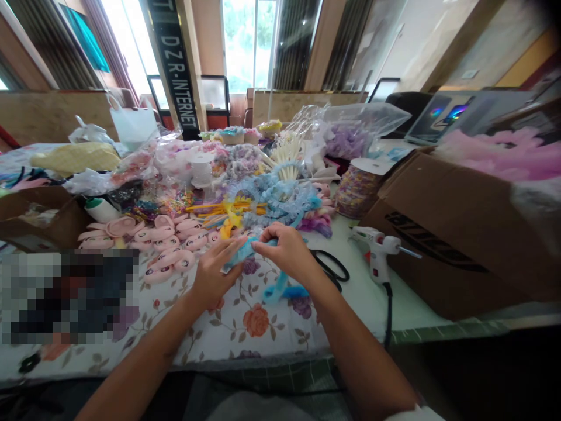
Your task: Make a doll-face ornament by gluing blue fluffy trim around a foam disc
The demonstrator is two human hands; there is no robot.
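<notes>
Blue fluffy strip (pixel 241 254) — clamped in fingers of left hand (pixel 218 270) and right hand (pixel 284 248) — black scissors (pixel 345 268) near latter.

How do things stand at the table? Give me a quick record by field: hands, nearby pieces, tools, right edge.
Left hand: left hand holds a light-blue piece, its shape partly hidden by fingers
Right hand: right hand pinches the same piece
Closest loose item: bright-blue fuzzy strip on the flowered tablecloth
Left of hands: pink loops, clustered
Tools: black-handled scissors beside the right forearm; white glue gun further right
Right edge: cardboard box
</notes>
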